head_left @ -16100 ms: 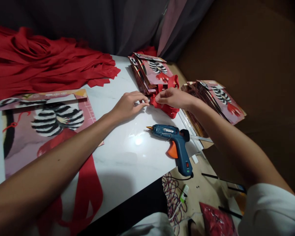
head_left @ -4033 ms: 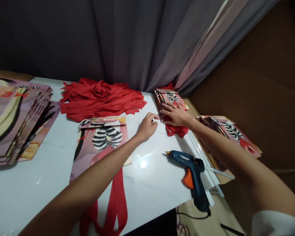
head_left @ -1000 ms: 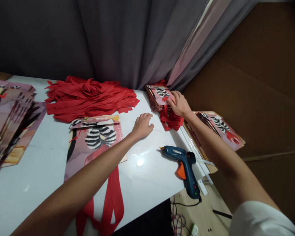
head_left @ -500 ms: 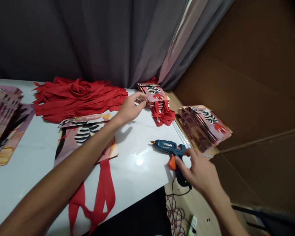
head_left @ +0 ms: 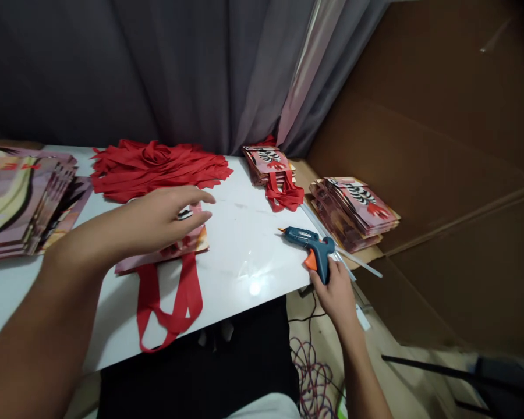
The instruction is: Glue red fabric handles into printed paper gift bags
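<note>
The glue gun (head_left: 304, 240) lies at the counter's (head_left: 244, 256) right near corner, its grip out past the edge. The right hand (head_left: 335, 291) comes up from below that edge, its fingers closed round the grip. The gun's long axis runs across the counter, brass nozzle pointing left toward the middle, grip pointing back at the person.

Between the gun and the bag (head_left: 192, 241) is a bare white stretch, the widest open room on the counter. The bag's red loops (head_left: 168, 302) reach almost to the near edge. Glue sticks (head_left: 353, 262) stick out over the right edge just behind the gun. Beyond that edge a stack (head_left: 353, 206) sits lower, against a cardboard wall (head_left: 441, 145).

The left hand (head_left: 166, 218) is spread, palm down, over the bag and hides most of its print; whether it touches the bag cannot be told. The right hand's fingers cover most of the grip. A left stack (head_left: 21, 198) is cut off by the frame. A ribbon pile (head_left: 157, 166) and a far stack (head_left: 268, 164) lie along the back edge by the curtain (head_left: 201, 70).
</note>
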The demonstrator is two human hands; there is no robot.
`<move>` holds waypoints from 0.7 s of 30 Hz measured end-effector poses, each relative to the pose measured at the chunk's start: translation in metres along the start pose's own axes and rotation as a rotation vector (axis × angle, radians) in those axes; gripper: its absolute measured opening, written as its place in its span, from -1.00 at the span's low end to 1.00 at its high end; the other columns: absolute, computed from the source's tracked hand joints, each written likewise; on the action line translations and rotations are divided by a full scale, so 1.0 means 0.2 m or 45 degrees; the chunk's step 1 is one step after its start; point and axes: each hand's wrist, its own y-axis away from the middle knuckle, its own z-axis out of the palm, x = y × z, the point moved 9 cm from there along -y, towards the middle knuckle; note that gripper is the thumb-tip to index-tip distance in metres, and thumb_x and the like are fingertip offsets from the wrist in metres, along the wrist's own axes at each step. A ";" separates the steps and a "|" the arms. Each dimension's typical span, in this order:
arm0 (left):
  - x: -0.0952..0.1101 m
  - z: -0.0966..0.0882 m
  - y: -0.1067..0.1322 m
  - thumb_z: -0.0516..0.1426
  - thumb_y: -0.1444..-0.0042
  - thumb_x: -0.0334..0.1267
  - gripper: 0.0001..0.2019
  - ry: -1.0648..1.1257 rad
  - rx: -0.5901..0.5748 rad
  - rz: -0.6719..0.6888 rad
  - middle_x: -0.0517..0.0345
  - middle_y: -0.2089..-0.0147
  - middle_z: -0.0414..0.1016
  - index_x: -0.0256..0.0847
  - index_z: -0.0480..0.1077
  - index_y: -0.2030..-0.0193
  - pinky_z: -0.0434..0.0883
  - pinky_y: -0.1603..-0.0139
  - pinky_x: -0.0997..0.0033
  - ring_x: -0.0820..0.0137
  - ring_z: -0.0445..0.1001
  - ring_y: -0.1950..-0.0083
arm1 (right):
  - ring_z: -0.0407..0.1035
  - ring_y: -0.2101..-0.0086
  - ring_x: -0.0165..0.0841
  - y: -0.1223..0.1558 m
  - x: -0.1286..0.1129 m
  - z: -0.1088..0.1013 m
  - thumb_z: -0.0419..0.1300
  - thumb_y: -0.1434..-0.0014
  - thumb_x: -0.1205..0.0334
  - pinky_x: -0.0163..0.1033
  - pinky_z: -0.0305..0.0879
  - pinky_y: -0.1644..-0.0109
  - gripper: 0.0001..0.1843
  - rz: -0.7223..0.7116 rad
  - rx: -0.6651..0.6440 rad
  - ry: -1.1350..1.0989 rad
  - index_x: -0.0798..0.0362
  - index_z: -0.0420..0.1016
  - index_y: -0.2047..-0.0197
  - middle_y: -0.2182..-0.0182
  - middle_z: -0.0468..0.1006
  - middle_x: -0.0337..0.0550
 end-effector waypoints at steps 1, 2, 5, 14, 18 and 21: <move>-0.05 0.04 0.05 0.05 -0.30 0.29 -0.41 -0.024 -0.012 -0.012 0.10 -0.26 0.67 -0.01 0.59 -0.20 0.46 -0.40 0.01 0.04 0.60 -0.26 | 0.45 -0.17 0.21 0.00 0.00 0.00 0.11 -0.40 -0.24 0.23 0.47 -0.24 -0.23 0.005 0.001 -0.003 0.16 0.44 -0.41 -0.12 0.53 0.30; -0.08 0.08 0.10 0.03 -0.32 0.28 -0.43 -0.036 -0.017 -0.011 0.09 -0.31 0.65 -0.02 0.59 -0.18 0.44 -0.44 0.01 0.04 0.57 -0.32 | 0.47 -0.15 0.20 0.01 0.00 0.00 0.11 -0.39 -0.25 0.22 0.48 -0.21 -0.23 0.014 0.004 -0.005 0.15 0.44 -0.41 -0.11 0.53 0.29; -0.21 0.19 0.25 0.03 -0.29 0.27 -0.40 -0.092 -0.002 -0.134 0.03 -0.48 0.51 0.00 0.56 -0.24 0.32 -0.55 -0.13 -0.07 0.36 -0.55 | 0.50 -0.12 0.18 0.02 -0.04 0.01 0.12 -0.38 -0.28 0.17 0.51 -0.13 -0.24 0.057 0.014 0.000 0.09 0.45 -0.41 -0.10 0.54 0.25; -0.48 0.41 0.69 -0.02 -0.38 0.20 -0.34 -0.271 0.155 -0.498 -0.06 -0.57 0.41 0.05 0.37 -0.52 0.27 -0.56 -0.39 -0.18 0.29 -0.62 | 0.42 -0.20 0.44 0.05 -0.14 0.00 0.11 -0.39 -0.29 0.43 0.41 -0.19 -0.05 0.183 0.052 0.129 0.30 0.32 -0.53 -0.26 0.48 0.57; -0.37 0.44 0.81 -0.02 -0.36 0.17 -0.35 -0.209 0.235 -0.452 -0.14 -0.48 0.50 -0.01 0.49 -0.44 0.37 -0.49 -0.33 -0.21 0.43 -0.48 | 0.31 -0.32 0.44 0.15 -0.43 -0.03 0.08 -0.44 -0.23 0.56 0.30 -0.29 -0.20 -0.004 0.205 -0.025 0.12 0.36 -0.53 -0.47 0.31 0.46; -0.27 0.41 0.88 0.08 -0.31 0.18 -0.38 -0.111 0.332 -0.433 -0.10 -0.39 0.55 0.04 0.49 -0.41 0.42 -0.46 -0.28 -0.17 0.46 -0.40 | 0.47 -0.25 0.11 0.24 -0.84 0.14 0.08 -0.51 -0.14 0.28 0.46 -0.33 -0.40 -0.424 -0.164 -0.543 -0.08 0.43 -0.47 -0.36 0.51 0.20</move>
